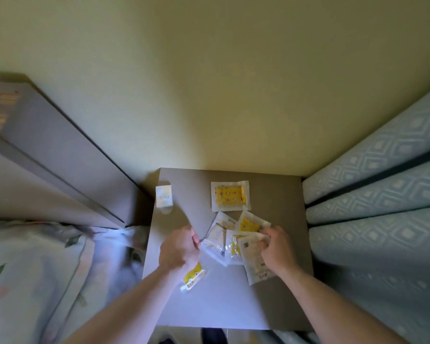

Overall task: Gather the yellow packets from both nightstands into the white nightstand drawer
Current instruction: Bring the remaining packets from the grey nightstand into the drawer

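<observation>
The likeliest slip lay in the loose heap of packets (230, 240) in the middle of the nightstand's grey table (221, 301). They were thin, flat and glossy, overlapping at odd angles, so a hurried gathering could let the lower ones slide out and drop over the edge. The right hand (274, 249) had its fingers (265, 242) curled, pinching the top of a pale packet (255, 263) that trailed toward the front. The left hand (178, 249) pinched the corner of a clear-edged sachet (215, 249); another yellow packet (193, 276) poked out beneath its wrist, and whether it was held could not be told. If not, it might be missed. A square sheet of yellow packets (230, 196) lay apart at the back, easy to overlook. A small white box (163, 196) stood near the left rear corner. No drawer showed. Quilted blue fabric (382, 194) flanked the right, floral bedding (35, 269) the left.
</observation>
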Motion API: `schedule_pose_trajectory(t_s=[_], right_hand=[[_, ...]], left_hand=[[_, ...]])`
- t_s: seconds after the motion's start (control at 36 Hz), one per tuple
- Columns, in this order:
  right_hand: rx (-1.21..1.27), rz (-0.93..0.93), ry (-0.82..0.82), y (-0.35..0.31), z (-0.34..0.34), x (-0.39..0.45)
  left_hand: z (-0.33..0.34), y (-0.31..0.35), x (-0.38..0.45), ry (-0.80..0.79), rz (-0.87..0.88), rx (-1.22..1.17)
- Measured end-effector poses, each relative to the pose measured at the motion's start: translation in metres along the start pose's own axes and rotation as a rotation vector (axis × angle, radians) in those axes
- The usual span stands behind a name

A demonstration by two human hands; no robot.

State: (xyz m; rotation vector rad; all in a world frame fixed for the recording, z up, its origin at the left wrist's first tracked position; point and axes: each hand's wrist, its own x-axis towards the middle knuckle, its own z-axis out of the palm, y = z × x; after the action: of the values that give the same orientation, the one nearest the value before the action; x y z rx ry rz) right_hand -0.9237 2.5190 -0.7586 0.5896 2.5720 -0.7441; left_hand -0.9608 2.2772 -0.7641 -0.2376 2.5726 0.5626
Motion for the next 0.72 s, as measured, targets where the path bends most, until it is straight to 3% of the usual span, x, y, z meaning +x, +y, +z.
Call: schedule_pose_trajectory(t_s=[0.14,0.19,0.33,0.44,0.72], right_hand=[[-0.015,-0.035,0.049,0.003,-0.001,-0.002],[-0.022,-0.025,0.052,0.002,-0.001,0.004],[-0.020,-0.012,0.065,0.003,0.001,0.014],[0.004,0.008,0.053,0.010,0.006,0.016],[0.349,0.119,0.092,0.020,0.018,-0.007]], left_hand=[[-0.021,0.009,0.012,0.172,0.214,0.028],[-0.028,0.017,0.021,0.184,0.215,-0.011],[-0.026,0.040,0.032,0.007,0.101,-0.063],[-0.002,0.046,0.026,-0.168,-0.055,0.033],[0.035,0.039,-0.007,-0.108,-0.204,-0.165]])
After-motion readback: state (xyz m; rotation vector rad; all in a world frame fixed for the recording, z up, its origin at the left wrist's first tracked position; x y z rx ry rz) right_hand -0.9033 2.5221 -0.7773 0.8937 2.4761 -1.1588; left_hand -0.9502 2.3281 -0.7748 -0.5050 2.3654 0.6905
